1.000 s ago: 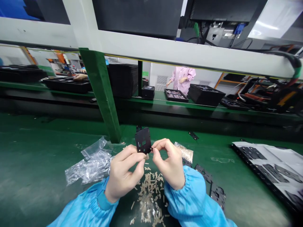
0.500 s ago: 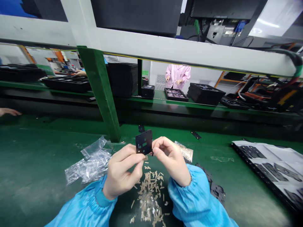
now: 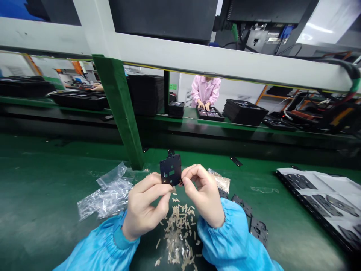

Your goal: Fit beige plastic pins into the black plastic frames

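Both my hands are raised over the green bench, holding a small black perforated plate [image 3: 170, 170] upright between them. My left hand [image 3: 146, 203] pinches its lower left edge. My right hand [image 3: 204, 195] grips its right edge with the fingertips, which hide that corner. Just below my hands lies a loose heap of pale strip scraps [image 3: 177, 233]. A crumpled foil bag [image 3: 221, 181] sits behind my right hand, and a clear plastic bag [image 3: 105, 195] lies to the left of my left hand.
Black plates [image 3: 258, 230] lie by my right sleeve. A tray lined with white sheets [image 3: 318, 203] holds dark parts at right. A green post [image 3: 120, 113] rises behind my hands. Beyond it, a co-worker in pink [image 3: 205, 90] handles a black tray [image 3: 210, 113].
The plate has turned slightly in my fingers, and my right hand has shifted a little. The co-worker in pink has moved left and now has both hands on the tray.
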`<move>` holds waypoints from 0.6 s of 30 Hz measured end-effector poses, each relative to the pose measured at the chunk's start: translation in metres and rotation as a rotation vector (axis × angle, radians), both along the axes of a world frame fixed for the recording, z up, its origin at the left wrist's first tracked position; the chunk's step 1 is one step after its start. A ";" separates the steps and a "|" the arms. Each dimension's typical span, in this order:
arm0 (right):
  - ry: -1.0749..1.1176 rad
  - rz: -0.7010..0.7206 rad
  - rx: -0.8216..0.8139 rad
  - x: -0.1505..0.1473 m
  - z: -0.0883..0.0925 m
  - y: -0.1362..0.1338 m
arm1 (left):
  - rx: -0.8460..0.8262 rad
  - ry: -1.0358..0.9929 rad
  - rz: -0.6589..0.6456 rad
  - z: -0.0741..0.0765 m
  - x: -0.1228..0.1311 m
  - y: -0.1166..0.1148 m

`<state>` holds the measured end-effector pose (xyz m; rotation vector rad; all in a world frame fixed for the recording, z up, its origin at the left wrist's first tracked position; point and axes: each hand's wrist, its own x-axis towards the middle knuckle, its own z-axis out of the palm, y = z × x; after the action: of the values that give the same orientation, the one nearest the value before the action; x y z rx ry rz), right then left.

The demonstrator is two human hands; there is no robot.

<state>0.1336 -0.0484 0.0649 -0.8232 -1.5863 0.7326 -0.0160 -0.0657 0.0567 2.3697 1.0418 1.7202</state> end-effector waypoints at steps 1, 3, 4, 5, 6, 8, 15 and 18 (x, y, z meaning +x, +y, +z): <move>-0.008 -0.014 0.017 0.000 0.000 -0.001 | -0.002 0.000 0.004 0.000 0.000 0.000; -0.027 -0.043 0.053 -0.001 -0.001 -0.002 | -0.005 -0.002 0.008 0.000 0.000 -0.001; -0.042 -0.058 0.072 -0.001 -0.002 -0.002 | -0.006 -0.003 0.009 0.000 0.000 -0.001; -0.060 -0.075 0.090 -0.002 -0.002 -0.003 | -0.009 -0.002 0.010 0.001 0.001 -0.002; -0.080 -0.094 0.109 -0.002 -0.003 -0.003 | -0.012 -0.002 0.011 0.001 0.001 -0.002; -0.118 -0.133 0.152 -0.002 -0.005 -0.004 | -0.022 -0.003 0.018 0.002 0.001 -0.002; -0.101 -0.078 0.107 -0.001 -0.002 -0.003 | -0.017 -0.001 0.004 0.001 0.001 -0.003; -0.068 -0.029 0.056 0.000 0.000 -0.002 | -0.022 0.012 -0.003 0.000 0.001 -0.003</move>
<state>0.1338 -0.0508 0.0647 -0.8364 -1.6452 0.6430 -0.0148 -0.0684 0.0566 2.3704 1.0528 1.6862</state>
